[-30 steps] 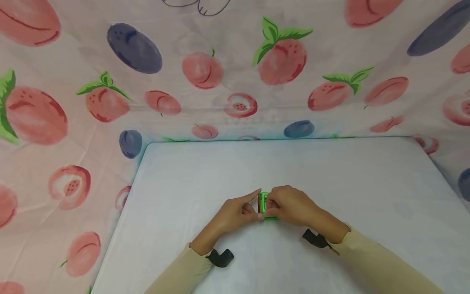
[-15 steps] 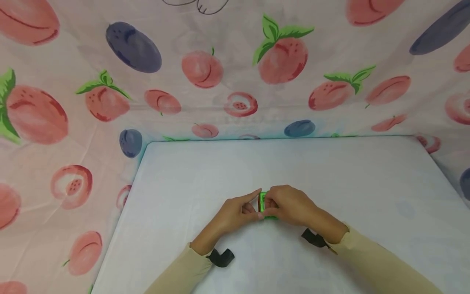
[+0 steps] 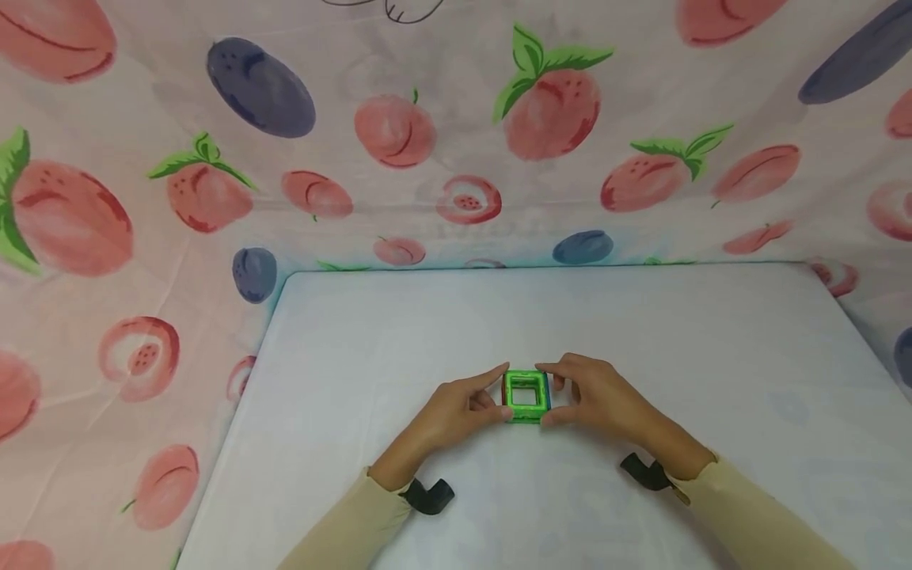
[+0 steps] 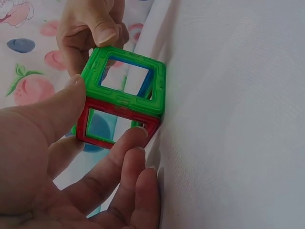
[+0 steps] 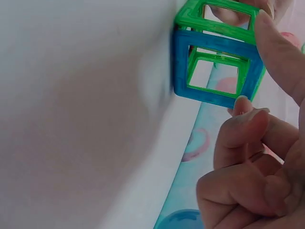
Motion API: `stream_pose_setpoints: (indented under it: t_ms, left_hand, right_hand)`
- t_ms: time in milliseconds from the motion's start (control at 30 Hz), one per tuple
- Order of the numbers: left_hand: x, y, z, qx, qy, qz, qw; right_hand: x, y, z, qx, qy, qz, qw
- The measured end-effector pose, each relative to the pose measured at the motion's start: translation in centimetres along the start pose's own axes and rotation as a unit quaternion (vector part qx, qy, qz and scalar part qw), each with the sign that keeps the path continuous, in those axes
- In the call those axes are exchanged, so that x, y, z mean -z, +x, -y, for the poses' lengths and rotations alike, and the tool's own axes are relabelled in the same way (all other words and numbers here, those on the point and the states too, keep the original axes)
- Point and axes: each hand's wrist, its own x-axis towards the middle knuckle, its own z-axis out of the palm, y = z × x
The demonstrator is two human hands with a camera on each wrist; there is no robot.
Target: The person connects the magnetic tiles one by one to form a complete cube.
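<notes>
A small cube of magnetic building tiles (image 3: pixel 526 414) stands on the white table between both hands. Its frames have open middles: green on top, a red tile (image 4: pixel 119 110) on the left side, a blue tile (image 5: pixel 181 64) on the right side. My left hand (image 3: pixel 452 413) pinches the left side, thumb at the near corner and index finger at the far one. From the other side my right hand (image 3: pixel 606 400) holds the cube likewise, its thumb near and its index finger at the far right corner. The cube's underside is hidden.
The white tabletop (image 3: pixel 399 332) surrounds the cube. Behind it and at the sides hangs a fruit-printed cloth (image 3: pixel 463 150). A black wrist mount (image 3: pixel 430 497) sits below the left wrist and another black mount (image 3: pixel 644 473) below the right.
My right hand has moved right from over the cube to its right side, its fingers parting to the corners. The green top now shows fully. The left hand keeps its place.
</notes>
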Motion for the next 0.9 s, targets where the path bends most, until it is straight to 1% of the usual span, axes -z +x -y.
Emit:
stream_pose_setpoints:
  t_ms: [267,500,633,900]
  left_hand:
    - [-0.2,-0.1,0.1,-0.003,0.011,-0.008,0.9999]
    - [-0.4,0.0,0.3,-0.007,0.013,-0.010,0.9998]
    - [-0.2,0.0,0.4,-0.009,0.012,-0.006,0.9999]
    - [0.2,0.2,0.9,-0.004,-0.005,0.002,1.0000]
  right_hand:
    - [-0.6,-0.2,-0.3,0.032,0.013,-0.024,0.9991]
    - [-1.0,-0.5,-0.2,0.021,0.026,-0.022,0.9992]
    - [-1.1,-0.7,-0.5,0.027,0.017,-0.017,0.9993]
    - [-1.4,-0.9,-1.3,0.034,0.012,-0.030,0.9989]
